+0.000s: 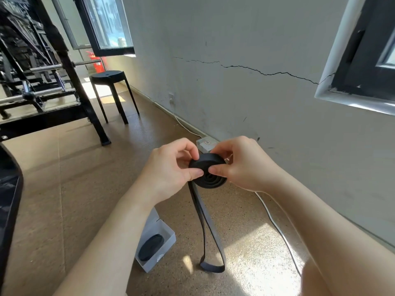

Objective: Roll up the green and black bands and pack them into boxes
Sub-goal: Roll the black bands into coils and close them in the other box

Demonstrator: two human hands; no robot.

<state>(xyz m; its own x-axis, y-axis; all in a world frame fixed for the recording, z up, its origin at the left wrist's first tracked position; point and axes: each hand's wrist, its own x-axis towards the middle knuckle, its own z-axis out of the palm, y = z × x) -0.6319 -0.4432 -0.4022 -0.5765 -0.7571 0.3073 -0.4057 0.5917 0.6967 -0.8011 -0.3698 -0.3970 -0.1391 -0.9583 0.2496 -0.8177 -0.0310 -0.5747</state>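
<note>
Left hand (171,167) and right hand (241,165) pinching the part-wound black band (211,161) in the air over the floor (85,189), tail hanging near the box (171,233) with a finished roll (150,246): likely to spring loose if either pinch slackens or the tail snags.

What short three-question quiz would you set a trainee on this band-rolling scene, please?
1. True or false: the left hand and right hand both grip the black band's roll.
2. Where does the open white box lie? A on a stool; B on the floor; C on a windowsill.
3. What already lies in the box?
Key: 1 true; 2 B; 3 a rolled dark band.
</note>
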